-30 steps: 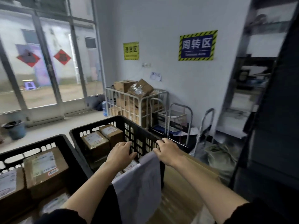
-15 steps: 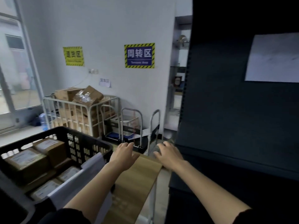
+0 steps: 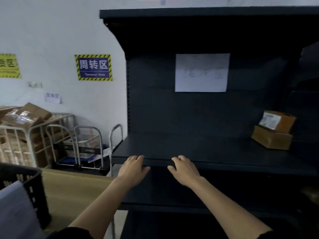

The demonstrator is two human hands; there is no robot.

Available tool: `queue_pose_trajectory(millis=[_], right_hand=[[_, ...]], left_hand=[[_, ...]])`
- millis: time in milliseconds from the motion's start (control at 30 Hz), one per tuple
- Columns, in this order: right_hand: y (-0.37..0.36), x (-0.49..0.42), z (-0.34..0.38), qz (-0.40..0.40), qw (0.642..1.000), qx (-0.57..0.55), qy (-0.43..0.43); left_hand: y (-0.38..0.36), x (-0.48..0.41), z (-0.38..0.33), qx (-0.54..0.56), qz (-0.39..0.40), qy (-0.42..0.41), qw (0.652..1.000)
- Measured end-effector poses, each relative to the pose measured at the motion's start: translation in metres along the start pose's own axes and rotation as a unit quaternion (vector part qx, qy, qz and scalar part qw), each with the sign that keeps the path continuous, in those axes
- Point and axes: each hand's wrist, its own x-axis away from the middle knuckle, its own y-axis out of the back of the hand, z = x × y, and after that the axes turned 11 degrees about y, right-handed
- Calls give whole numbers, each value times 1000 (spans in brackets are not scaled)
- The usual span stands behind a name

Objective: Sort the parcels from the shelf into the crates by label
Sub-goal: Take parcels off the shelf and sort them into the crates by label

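Observation:
A dark metal shelf [image 3: 198,145] fills the middle and right of the head view. Two brown cardboard parcels sit at its far right: a small one with a white label [image 3: 278,123] stacked on a larger one [image 3: 271,139]. My left hand [image 3: 133,169] and my right hand [image 3: 184,170] hover side by side at the shelf's front edge, palms down, fingers loosely apart, holding nothing. Both are well left of the parcels. A corner of a black crate [image 3: 25,183] with a white paper sheet [image 3: 15,209] hung on it shows at the lower left.
A white paper [image 3: 201,72] is stuck on the shelf's back panel. Left of the shelf stand folded hand trolleys [image 3: 89,147] and a white wire cage [image 3: 20,140] full of cardboard boxes. A wooden table top [image 3: 72,188] lies between crate and shelf. Signs hang on the wall.
The view has swung right from the crates to the shelf. Both hands left the crate rim and paper sheet and now hover empty at the shelf's front edge.

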Motion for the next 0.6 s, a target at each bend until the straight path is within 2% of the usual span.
queue_pose_trajectory(millis=[300, 600], right_hand=[[39, 82, -115, -15, 998, 23, -54], [66, 129, -194, -44, 991, 23, -123]], left_hand=[[-43, 26, -135, 8, 17, -69, 997], [-64, 26, -226, -5, 36, -141, 989]])
